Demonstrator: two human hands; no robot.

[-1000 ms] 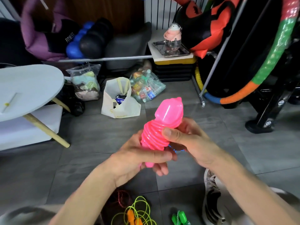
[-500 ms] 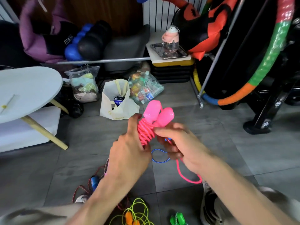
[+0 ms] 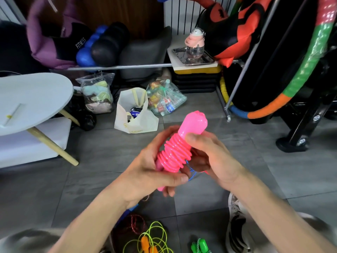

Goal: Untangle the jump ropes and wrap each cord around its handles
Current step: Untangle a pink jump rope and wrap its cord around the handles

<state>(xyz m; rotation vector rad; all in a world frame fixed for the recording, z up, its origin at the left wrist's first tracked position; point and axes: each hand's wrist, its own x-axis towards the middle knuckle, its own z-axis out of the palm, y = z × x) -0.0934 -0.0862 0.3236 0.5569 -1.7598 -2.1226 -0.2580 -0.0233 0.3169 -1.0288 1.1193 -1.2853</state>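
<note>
Pink rope bundle held mid-air w/ both hands: left hand grip curled round lower handles so coils can't slip; right hand thumb pinches top of wraps, prob. securing cord end. Other ropes, e.g. yellow-green rope, wait on floor.

Grey floor tiles are spreading across the room, with a round white table on slanted wooden legs standing at nine o'clock. Toward twelve o'clock a dark wooden wall is backing a white slatted panel, and a metal tray is sitting on a low white stand. At two o'clock a multicoloured hoop is leaning against black equipment.
</note>
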